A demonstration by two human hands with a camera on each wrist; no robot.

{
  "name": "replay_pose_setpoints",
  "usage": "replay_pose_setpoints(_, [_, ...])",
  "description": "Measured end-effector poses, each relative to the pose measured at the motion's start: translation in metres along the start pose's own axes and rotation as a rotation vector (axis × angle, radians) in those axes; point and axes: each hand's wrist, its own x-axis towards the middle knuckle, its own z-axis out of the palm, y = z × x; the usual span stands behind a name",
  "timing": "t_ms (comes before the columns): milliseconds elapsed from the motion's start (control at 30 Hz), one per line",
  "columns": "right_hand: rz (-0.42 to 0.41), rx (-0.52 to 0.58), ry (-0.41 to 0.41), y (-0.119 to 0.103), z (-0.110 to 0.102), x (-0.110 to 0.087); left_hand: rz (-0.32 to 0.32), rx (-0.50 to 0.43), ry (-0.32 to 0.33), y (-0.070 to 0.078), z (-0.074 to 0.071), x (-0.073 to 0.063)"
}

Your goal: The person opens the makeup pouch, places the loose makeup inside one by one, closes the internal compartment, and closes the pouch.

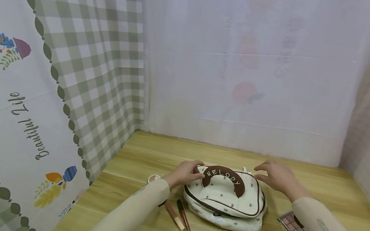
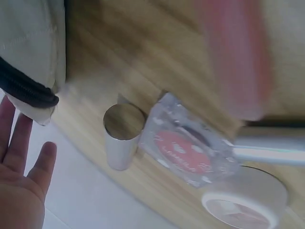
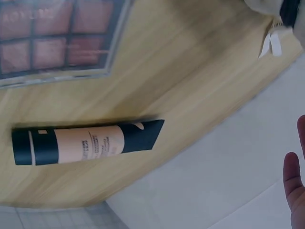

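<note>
A white cosmetic bag (image 1: 229, 205) with dark piping and small bow prints lies on the table, its brown curved "MELODY" handle (image 1: 240, 189) on top. At the bag's left back corner is my left hand (image 1: 183, 173), fingertips right by the handle's end. In the left wrist view its fingers are extended beside the bag's black zipper (image 2: 28, 88). Over by the bag's right back corner, my right hand (image 1: 278, 178) hovers with relaxed fingers and holds nothing. White zipper tabs (image 3: 271, 44) stick out at that corner in the right wrist view.
Two slim lip tubes (image 1: 176, 217) lie in front of the bag's left side. An eyeshadow palette (image 1: 292, 226) and a peach-and-black squeeze tube (image 3: 90, 143) lie to the right. Near the left arm sit a silver-capped cylinder (image 2: 121, 143), a clear case with pink label (image 2: 181, 150) and a round white container (image 2: 248, 198).
</note>
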Motion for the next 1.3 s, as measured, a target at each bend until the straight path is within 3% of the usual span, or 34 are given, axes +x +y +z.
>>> replay_pose_setpoints(400, [-0.056, 0.040, 0.032, -0.022, 0.006, -0.036, 0.097, 0.024, 0.000, -0.012, -0.008, -0.036])
replay_pose_setpoints(567, [-0.080, 0.055, 0.045, -0.028, 0.011, -0.049, 0.155, 0.085, -0.006, -0.015, -0.017, -0.046])
replay_pose_setpoints(867, [-0.186, -0.015, 0.098, -0.043, 0.028, -0.074, 0.312, 0.278, -0.097, -0.020, -0.020, -0.051])
replay_pose_setpoints(1133, [-0.285, 0.002, 0.130, -0.046, 0.044, -0.083, 0.510, 0.358, -0.067, -0.027, -0.018, -0.053])
replay_pose_setpoints(1300, [-0.322, 0.006, 0.191, -0.044, 0.048, -0.085, 0.513, 0.370, -0.035, -0.030, -0.017, -0.053])
